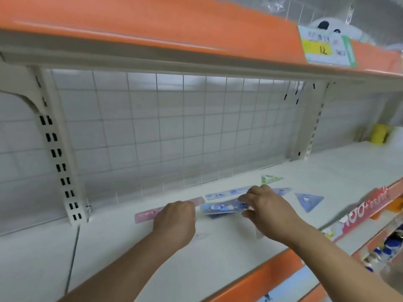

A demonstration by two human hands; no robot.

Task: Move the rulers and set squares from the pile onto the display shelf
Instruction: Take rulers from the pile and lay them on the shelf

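White laminate display shelf (218,247) fills our head view, backed by wire grid. Our right hand (266,205) pinches one end of a small stack of blue printed plastic rulers (220,208), whose long axis runs left-right toward our left hand (176,219). That hand rests curled over a flat pink ruler (148,214); whether it grips, we cannot tell. Beyond lie a pale blue ruler (226,194), a blue set square (308,200) and a green set square (270,178).
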